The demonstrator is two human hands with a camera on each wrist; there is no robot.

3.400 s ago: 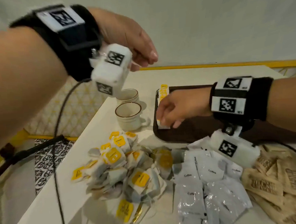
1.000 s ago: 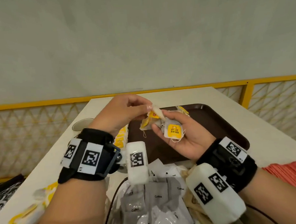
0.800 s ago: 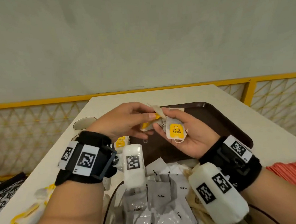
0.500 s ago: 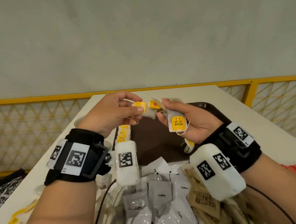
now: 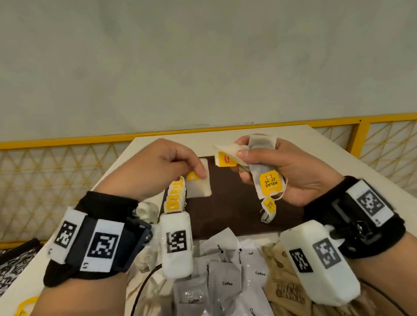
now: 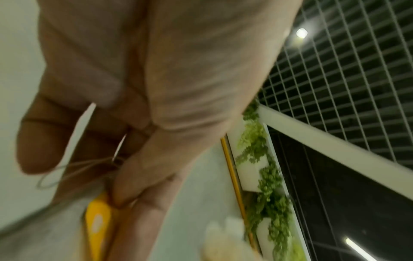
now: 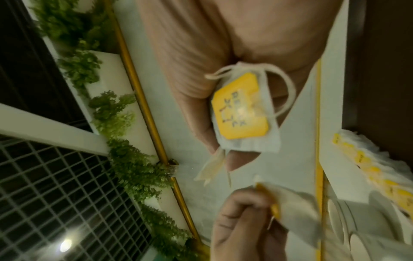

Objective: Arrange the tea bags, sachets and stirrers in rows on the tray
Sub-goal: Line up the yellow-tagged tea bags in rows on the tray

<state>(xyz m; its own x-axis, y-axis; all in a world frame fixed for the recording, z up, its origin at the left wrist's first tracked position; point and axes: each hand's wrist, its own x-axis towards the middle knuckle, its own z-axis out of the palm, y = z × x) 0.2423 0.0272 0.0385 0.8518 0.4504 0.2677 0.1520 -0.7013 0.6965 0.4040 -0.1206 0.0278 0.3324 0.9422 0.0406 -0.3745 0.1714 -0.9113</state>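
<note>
Single tea bag (image 5: 198, 182) pinched by left hand (image 5: 159, 170), hanging long axis vertical over dark tray (image 5: 231, 205), just right of started tea-bag row (image 5: 175, 198) along tray's left edge. Left hand nearer row; drop probably lands at row's far end. Right hand (image 5: 283, 170) clutches bunch of tea bags (image 5: 263, 169) above tray centre. Coffee sachets (image 5: 227, 282) piled on desk (image 5: 323, 156), near side; stirrers not visible.

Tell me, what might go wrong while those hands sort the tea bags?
The right hand grips a bunch of yellow-tagged paper tea bags; one bag dangling below on its string might drop or tangle. The left hand, lowering its single tea bag, could knock the overlapped row of tea bags on the dark brown tray.
</note>
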